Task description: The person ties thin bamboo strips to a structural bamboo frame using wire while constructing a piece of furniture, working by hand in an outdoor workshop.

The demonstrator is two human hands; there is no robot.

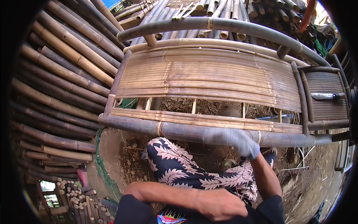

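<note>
A bamboo bench (209, 74) with a slatted seat stands in front of me, tipped toward me. My right hand (233, 140), in a grey glove and slightly blurred, lies curled over the thick front bamboo pole (149, 127) of the bench, near its right half. My left hand (220, 203) is bare and rests against my dark shirt at the bottom of the view, fingers curled in with nothing visible in them. My legs in leaf-patterned trousers (175, 168) are folded under the pole.
Long bamboo poles (63, 71) are stacked high on the left and behind the bench. A long knife (326, 96) lies on a small slatted side seat at the right. Short cut bamboo pieces (76, 201) stand at the lower left. Dirt ground with scraps lies below.
</note>
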